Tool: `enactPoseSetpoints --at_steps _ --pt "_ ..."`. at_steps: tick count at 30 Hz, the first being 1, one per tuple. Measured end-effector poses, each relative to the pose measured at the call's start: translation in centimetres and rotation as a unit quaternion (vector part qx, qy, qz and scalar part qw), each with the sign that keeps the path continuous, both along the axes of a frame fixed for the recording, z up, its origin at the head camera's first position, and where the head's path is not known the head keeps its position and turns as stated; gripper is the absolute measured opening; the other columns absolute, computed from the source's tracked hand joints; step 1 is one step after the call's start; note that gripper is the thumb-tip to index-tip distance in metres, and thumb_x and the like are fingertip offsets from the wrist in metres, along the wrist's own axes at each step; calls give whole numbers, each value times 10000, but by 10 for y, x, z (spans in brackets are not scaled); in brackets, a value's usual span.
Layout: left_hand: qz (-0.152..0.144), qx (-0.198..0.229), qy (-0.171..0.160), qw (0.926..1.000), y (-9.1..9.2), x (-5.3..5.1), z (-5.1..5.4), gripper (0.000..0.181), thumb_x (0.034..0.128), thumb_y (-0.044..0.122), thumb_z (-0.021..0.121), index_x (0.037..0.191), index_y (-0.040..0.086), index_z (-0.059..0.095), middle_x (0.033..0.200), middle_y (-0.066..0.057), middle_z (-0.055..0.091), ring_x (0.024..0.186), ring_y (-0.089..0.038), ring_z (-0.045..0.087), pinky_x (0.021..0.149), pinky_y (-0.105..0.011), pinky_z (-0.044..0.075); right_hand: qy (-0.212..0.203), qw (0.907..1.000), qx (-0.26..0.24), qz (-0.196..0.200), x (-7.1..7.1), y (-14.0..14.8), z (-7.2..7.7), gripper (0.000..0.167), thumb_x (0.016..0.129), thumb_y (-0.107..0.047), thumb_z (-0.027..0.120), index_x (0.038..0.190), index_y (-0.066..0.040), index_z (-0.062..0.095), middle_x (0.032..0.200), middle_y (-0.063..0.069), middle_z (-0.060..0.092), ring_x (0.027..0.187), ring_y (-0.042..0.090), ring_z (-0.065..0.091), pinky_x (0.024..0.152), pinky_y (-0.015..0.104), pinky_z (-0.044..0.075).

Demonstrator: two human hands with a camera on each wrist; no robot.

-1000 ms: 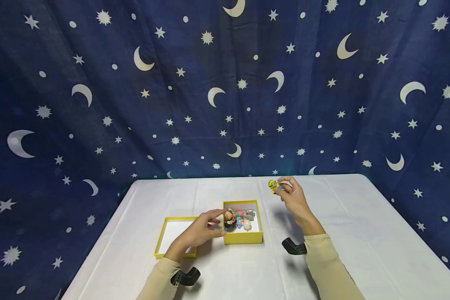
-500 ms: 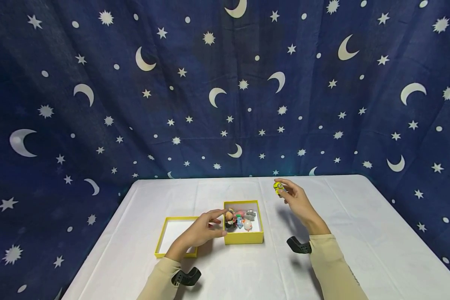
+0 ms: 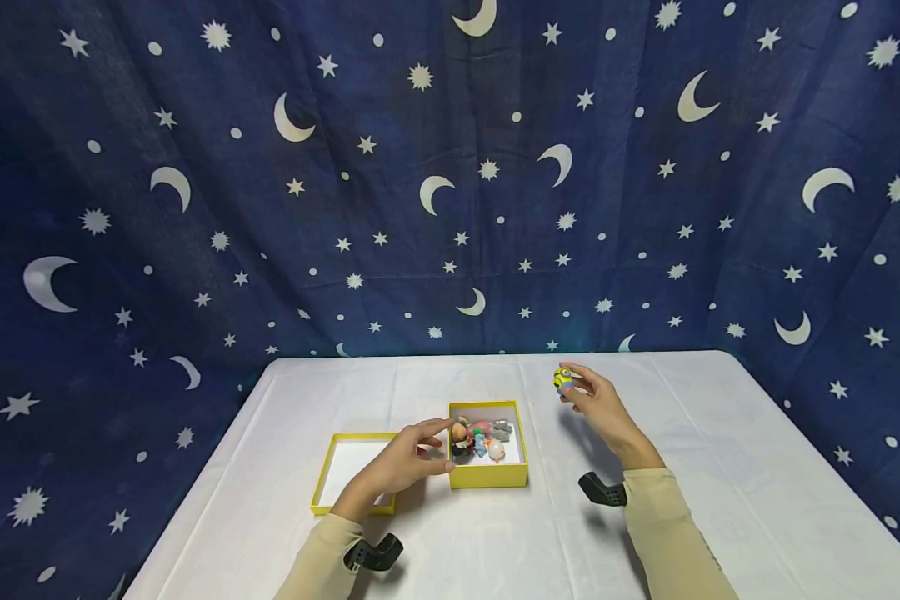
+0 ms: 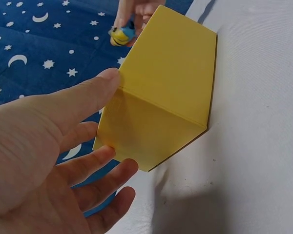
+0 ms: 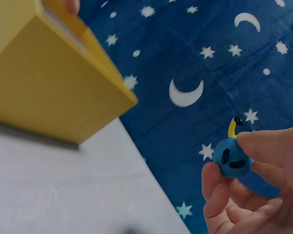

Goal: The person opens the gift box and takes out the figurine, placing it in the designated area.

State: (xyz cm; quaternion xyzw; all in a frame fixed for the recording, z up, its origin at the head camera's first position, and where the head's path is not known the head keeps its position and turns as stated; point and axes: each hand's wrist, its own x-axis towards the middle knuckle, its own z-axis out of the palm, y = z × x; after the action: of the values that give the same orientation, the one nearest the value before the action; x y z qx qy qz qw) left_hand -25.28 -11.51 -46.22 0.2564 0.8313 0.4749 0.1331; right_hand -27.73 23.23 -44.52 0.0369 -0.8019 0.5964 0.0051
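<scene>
Between thumb and fingers, the right hand (image 3: 600, 408) holds a small yellow and blue one-eyed figure (image 3: 563, 379) above the table, to the right of and behind the yellow box. In the right wrist view the figure's blue underside (image 5: 232, 158) faces the camera, pinched by the right hand (image 5: 259, 180). At the left side of the yellow box (image 3: 488, 476), the left hand (image 3: 401, 462) rests with relaxed fingers. The left wrist view shows the left hand's thumb (image 4: 95, 92) at the edge of the box (image 4: 166, 83). Several small figures (image 3: 480, 437) lie inside the box.
A yellow-rimmed white lid (image 3: 345, 467) lies left of the box, partly under the left forearm. The table (image 3: 450, 550) has a white cloth. Behind it hangs a dark blue curtain (image 3: 390, 208) with moons and stars.
The right hand has moved a little to the right with the figure, whose facing has turned. The left hand stays at the box.
</scene>
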Motion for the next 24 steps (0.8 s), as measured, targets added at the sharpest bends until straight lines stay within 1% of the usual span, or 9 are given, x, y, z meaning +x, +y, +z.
enactPoseSetpoints --at_steps 3,7,9,11,13,17,19,21,24 --pt "16 12 7 10000 0 0 -1 688 923 148 744 1530 51 436 1567 -195 443 1282 -411 554 1061 -552 494 114 9998 162 10 -2 1 -7 515 1032 -90 554 1519 -2 411 1402 316 528 888 29 659 810 285 520" --pt "13 51 36 10000 0 -1 -1 678 919 131 744 1523 49 447 1562 -187 457 1281 -411 557 1058 -557 493 139 9993 337 -2 -5 3 -16 509 1005 -66 590 1487 18 449 1395 330 532 927 164 710 801 286 537" --pt "8 82 45 10000 0 -1 -1 673 916 118 743 1518 43 453 1557 -180 466 1278 -407 559 1056 -560 491 108 9992 387 9 -7 4 -20 507 993 -53 602 1474 28 462 1391 336 534 980 253 714 801 287 554" --pt "4 90 57 9999 0 -2 -1 672 911 119 747 1514 43 459 1552 -172 476 1270 -397 565 1056 -561 488 53 9992 395 36 -8 5 -24 507 982 -46 617 1462 36 475 1390 341 534 1012 294 711 815 294 572" --pt "-2 94 72 9999 0 -2 -1 671 910 121 749 1511 39 463 1551 -167 479 1263 -388 569 1055 -563 484 42 9989 452 67 -8 6 -28 505 977 -47 627 1452 47 483 1386 352 536 1012 295 712 787 290 580" --pt "-26 73 104 9999 0 -2 -1 666 914 122 746 1510 31 462 1552 -166 478 1258 -384 572 1051 -565 482 94 9976 685 76 -8 7 -34 506 962 -56 653 1431 60 505 1363 368 557 919 228 694 659 286 565" --pt "-32 74 91 9999 0 -2 -1 667 917 122 742 1513 31 457 1554 -169 474 1262 -391 569 1053 -565 481 156 9965 820 78 -7 7 -36 502 954 -55 663 1416 75 517 1344 371 572 893 212 682 630 283 550" --pt "-60 66 100 9999 -1 -2 -2 671 916 127 744 1512 25 454 1554 -178 471 1260 -399 569 1051 -565 484 222 9952 946 85 -7 7 -38 493 950 -44 665 1402 95 524 1320 374 586 904 234 683 661 268 553" --pt "-55 40 87 9999 -1 -1 -2 677 914 150 749 1513 31 455 1556 -176 469 1261 -392 570 1052 -556 490 316 9926 1173 86 -6 7 -40 478 948 -26 663 1384 117 531 1293 374 602 971 325 691 753 280 573"
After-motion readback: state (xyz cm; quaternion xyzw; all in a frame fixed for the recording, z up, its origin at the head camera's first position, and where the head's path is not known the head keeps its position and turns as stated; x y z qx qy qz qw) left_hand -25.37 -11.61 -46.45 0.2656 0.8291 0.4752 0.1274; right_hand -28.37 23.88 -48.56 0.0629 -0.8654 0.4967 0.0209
